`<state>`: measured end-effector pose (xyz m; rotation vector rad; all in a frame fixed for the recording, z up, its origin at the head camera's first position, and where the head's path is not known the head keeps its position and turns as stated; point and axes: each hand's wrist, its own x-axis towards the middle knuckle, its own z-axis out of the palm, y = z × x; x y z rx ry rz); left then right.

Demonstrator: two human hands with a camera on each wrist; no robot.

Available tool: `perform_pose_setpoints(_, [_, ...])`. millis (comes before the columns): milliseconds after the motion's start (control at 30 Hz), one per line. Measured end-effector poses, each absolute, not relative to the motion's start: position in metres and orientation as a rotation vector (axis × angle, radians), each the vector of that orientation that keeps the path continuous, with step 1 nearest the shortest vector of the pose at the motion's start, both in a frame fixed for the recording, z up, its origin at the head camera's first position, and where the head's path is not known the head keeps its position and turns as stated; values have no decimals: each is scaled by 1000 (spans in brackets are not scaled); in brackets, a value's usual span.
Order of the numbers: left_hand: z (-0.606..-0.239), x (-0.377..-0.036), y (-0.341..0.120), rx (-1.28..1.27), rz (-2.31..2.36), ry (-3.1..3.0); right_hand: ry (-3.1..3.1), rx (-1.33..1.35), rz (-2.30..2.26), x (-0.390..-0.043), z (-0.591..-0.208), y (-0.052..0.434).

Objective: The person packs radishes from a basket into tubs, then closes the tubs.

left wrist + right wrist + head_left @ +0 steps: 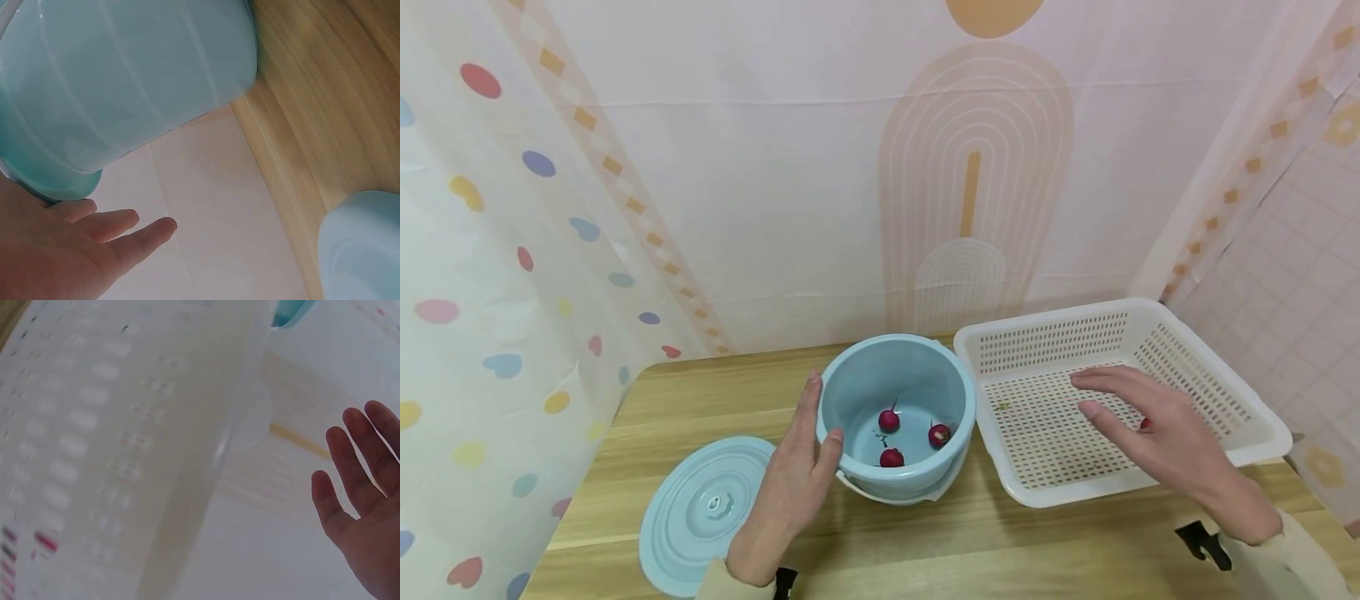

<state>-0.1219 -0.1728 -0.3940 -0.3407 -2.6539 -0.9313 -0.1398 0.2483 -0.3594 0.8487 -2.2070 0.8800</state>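
Observation:
A light blue bowl stands on the wooden table and holds three red radishes. My left hand lies flat against the bowl's left side, fingers straight, thumb at the rim. In the left wrist view the left hand is spread open just below the bowl. My right hand hovers open over the white perforated basket, fingers straight and holding nothing. A small red thing shows under the palm. The right wrist view shows the right hand open beside the blurred basket.
The bowl's round blue lid lies flat at the front left of the table, also visible as the lid in the left wrist view. A tiny green scrap lies in the basket. Patterned curtains close in the back and both sides.

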Motion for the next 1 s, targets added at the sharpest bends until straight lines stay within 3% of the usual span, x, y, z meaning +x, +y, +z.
perform_pose_setpoints(500, [-394,-121,-172,-344,-914,-2644,-2385,848,885,-154,-361,303])
perform_pose_setpoints(733, [-393,-121,-172,-344,-914,-2647,-2621,712,913,-160,-363,328])
perform_pose_setpoints(1000, [-393,-120,-172,-334,-921,-2653,-2714,775,947,-173,-367,346])
